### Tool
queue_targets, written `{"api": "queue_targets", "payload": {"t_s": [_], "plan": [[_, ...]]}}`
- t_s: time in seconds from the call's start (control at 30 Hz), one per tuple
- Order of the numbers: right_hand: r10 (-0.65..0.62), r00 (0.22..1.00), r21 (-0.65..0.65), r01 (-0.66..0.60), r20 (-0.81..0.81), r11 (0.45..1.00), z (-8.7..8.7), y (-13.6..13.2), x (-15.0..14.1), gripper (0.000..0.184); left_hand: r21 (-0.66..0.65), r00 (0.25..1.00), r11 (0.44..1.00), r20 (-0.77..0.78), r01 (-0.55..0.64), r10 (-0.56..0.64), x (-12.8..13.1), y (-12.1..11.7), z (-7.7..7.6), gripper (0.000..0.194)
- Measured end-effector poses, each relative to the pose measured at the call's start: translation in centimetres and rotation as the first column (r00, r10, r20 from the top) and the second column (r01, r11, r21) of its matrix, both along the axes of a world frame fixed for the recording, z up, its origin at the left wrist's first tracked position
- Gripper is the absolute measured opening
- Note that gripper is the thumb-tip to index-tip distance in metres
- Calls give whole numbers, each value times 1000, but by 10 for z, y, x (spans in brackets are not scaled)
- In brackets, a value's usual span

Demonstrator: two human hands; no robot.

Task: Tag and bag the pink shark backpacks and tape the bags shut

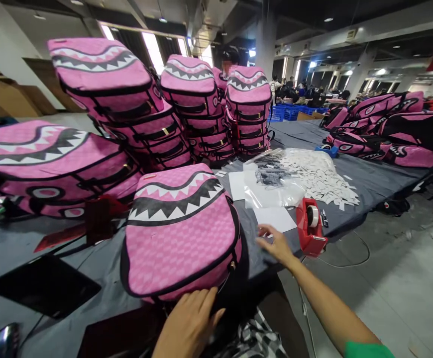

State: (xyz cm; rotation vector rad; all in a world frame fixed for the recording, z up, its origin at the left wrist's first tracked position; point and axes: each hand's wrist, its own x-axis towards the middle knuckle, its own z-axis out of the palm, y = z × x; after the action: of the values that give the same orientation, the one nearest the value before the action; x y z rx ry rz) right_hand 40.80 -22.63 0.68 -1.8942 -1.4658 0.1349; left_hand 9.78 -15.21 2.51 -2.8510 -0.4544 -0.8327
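Left hand (188, 320) is at the near edge of the pink backpack (182, 238); I can't tell if it grips. Right hand (276, 246) is released, fingers loosely bent, left of the red tape dispenser (311, 231). Backpack sits near-centre on the grey table (373, 181).

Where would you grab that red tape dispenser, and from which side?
I would come from above and grip the tape dispenser across its long sides, near the end closest to the person. Its body is long and narrow, and the white roll sits farther along, so fingers there would probably meet the tape. The right hand, nearer than the left, looks open.
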Motion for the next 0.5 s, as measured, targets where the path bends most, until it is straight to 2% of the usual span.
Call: {"api": "queue_targets", "payload": {"t_s": [0.03,0.07,0.1,0.2,0.27,0.33,0.4,0.5], "plan": [[-168,986,-27,168,3,985,3,3,14,31,6,1000,1000,31,-3,3,12,-4,2,36],[-279,960,-52,280,22,959,4,7,27,25,-8,998,1000,56,-17,17,24,-7,3,37],[-338,940,-72,340,41,938,5,10,39,20,-33,996,999,79,-37,39,36,-10,4,39],[-411,909,-133,417,72,899,0,17,58,13,-99,987,989,112,-107,118,63,-19,6,42],[-423,903,-165,430,78,887,-3,18,62,15,-74,980,991,157,-108,118,66,-23,8,37],[-414,907,-191,420,74,887,-2,20,65,16,-56,974,995,207,-78,88,53,-24,9,29],[-391,918,-209,395,64,894,5,23,69,15,-78,969,994,230,-77,93,29,-22,6,27],[-359,932,-199,360,44,912,23,27,80,16,-153,945,972,248,-178,213,-15,-21,-5,27]]}}
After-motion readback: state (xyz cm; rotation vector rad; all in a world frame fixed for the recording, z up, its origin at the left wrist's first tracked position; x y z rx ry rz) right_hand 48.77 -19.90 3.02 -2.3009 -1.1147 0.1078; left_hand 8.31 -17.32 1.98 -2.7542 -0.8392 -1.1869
